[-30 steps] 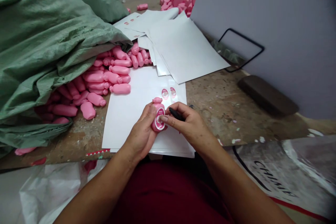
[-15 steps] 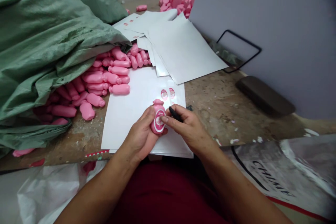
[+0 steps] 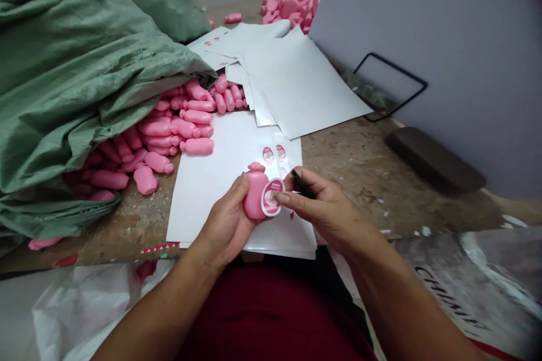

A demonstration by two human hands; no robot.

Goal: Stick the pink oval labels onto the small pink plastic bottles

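My left hand [image 3: 224,220] is wrapped round a small pink plastic bottle [image 3: 254,194], holding it upright with its knobbed top facing away. An oval pink-and-white label [image 3: 274,187] overlaps the bottle's right side, its right edge under the thumb of my right hand [image 3: 330,203]. Tucked in the fingers of that same hand is a slim black tool [image 3: 301,184], whose kind I cannot make out. Below both hands lies a white sticker sheet [image 3: 203,197] with a few oval labels [image 3: 268,154] on it.
Many pink bottles [image 3: 156,127] spill from a green sack [image 3: 84,67] at the left. Loose white sheets [image 3: 300,84] lie behind my hands, with a pink heap [image 3: 294,3] beyond. At the right are a black wire frame [image 3: 398,73] and a dark brown case [image 3: 434,158].
The label lay over the bottle's front; now it sits off to the right side, turned with my right thumb. My right hand has moved right, away from the bottle. The view shifted slightly.
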